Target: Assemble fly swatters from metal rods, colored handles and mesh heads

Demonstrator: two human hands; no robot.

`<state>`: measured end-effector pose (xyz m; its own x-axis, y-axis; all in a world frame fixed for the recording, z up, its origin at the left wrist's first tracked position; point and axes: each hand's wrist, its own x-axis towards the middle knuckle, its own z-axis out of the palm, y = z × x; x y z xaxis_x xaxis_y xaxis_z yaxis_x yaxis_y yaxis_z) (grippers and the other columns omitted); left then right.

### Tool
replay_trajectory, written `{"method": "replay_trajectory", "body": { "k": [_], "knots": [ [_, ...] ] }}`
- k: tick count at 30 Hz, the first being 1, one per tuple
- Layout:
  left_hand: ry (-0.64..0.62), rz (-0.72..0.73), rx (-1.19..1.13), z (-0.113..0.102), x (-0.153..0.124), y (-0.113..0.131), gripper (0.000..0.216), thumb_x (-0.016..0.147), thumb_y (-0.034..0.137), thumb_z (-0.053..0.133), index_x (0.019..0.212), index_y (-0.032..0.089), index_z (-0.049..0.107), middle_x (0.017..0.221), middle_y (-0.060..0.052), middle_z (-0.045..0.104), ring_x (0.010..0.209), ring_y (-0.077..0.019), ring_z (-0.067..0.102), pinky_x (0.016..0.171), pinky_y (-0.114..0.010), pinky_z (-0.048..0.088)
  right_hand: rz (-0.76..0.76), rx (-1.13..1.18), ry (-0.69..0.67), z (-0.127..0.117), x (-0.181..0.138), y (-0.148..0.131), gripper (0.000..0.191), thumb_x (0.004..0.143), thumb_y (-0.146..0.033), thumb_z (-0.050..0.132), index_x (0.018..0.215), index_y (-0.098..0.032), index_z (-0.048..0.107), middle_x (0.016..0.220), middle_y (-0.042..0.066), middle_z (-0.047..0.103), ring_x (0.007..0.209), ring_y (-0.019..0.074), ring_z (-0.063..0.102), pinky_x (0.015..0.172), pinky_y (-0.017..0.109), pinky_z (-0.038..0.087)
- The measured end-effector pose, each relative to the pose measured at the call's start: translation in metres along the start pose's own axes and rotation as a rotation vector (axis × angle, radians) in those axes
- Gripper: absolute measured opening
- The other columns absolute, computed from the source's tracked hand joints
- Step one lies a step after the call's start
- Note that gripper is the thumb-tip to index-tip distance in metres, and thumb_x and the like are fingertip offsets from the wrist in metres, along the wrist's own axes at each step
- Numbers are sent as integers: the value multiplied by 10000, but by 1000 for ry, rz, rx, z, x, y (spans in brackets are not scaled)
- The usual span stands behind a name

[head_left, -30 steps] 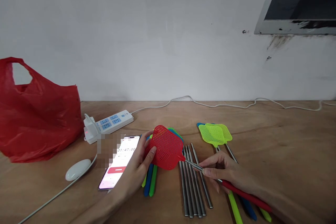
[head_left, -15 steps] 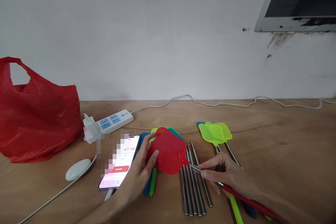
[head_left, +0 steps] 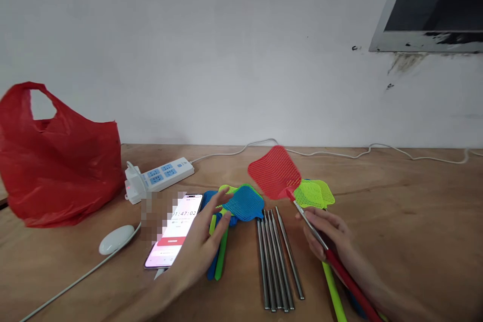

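Observation:
My right hand [head_left: 328, 236] is closed around the metal rod of a red fly swatter [head_left: 275, 173], whose perforated head is raised over the table. The red handle runs down along my forearm. My left hand [head_left: 209, 234] has its fingers apart and holds nothing, close to a blue swatter head [head_left: 244, 203] on a pile with green and yellow ones. Between my hands lies a row of several metal rods [head_left: 273, 261]. Yellow-green swatters [head_left: 315, 193] lie beyond my right hand, partly covered by the red one.
A lit phone [head_left: 175, 234] lies under my left wrist. Left of it are a white power strip [head_left: 169, 173], a white oval device [head_left: 116, 239] with a cable, and a red plastic bag [head_left: 64, 161]. A thin cord [head_left: 339, 155] runs along the wall.
My left hand has let go of the red swatter head. My right hand has lifted the swatter up and to the right, uncovering the blue head below.

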<state>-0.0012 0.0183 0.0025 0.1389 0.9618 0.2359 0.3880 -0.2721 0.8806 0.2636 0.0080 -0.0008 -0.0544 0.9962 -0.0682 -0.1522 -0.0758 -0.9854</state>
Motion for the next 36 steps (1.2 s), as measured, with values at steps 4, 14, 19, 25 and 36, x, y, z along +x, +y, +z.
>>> {"method": "replay_trajectory", "body": {
  "k": [4,14,19,25,36],
  "knots": [
    [-191,194,312,4,-6,-2,402,982,336,487,1380,325,546,1432,-49,560,1339,-313,483,1126,-529,369,-3,73,177,-4,9,-7,432,647,-542,818,782,-177,629,516,-53,530,428,65,404,387,176,290],
    [-266,332,568,6,-4,-5,389,980,271,474,1358,287,567,1354,-68,618,1264,-308,545,1092,-517,415,-258,-331,130,-18,25,6,364,758,-529,735,868,-240,543,473,-81,509,461,129,451,472,240,329],
    [-203,331,644,5,-4,-9,350,974,276,472,1301,259,594,1271,-97,643,1176,-322,585,1033,-522,450,-434,-627,160,-23,30,13,217,828,-441,657,789,-228,667,506,-66,427,449,128,382,469,268,265],
    [-149,322,724,2,0,-12,315,965,278,456,1232,218,612,1210,-118,647,1115,-330,594,959,-506,477,-509,-982,110,-29,33,22,129,843,-298,596,761,-237,675,508,-57,470,447,130,427,497,281,293],
    [-64,281,886,-2,4,-3,201,938,317,441,867,217,601,830,-69,670,771,-271,619,675,-357,441,-664,-1272,0,-25,24,13,144,871,-182,515,812,-214,642,706,21,625,664,193,589,624,323,428]
  ]
}}
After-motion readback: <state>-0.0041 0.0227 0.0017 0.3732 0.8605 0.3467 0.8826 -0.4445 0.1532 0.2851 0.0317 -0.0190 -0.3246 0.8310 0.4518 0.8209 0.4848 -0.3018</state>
